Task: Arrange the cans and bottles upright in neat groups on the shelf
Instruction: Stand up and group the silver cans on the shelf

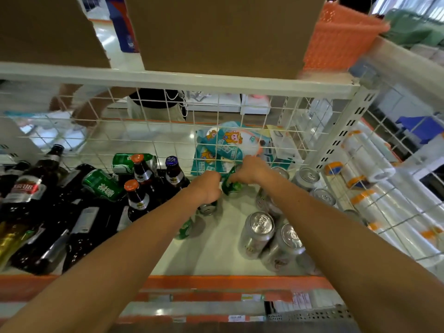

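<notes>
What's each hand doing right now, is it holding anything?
Left hand: fingers curled round a silver-ended can just beneath it.
Right hand: gripping a tilted green can.

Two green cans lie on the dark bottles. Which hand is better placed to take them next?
Left, probably. The left hand is on the side of the lying green cans. The right hand grips a tilted green can and would have to cross over the left one.
</notes>
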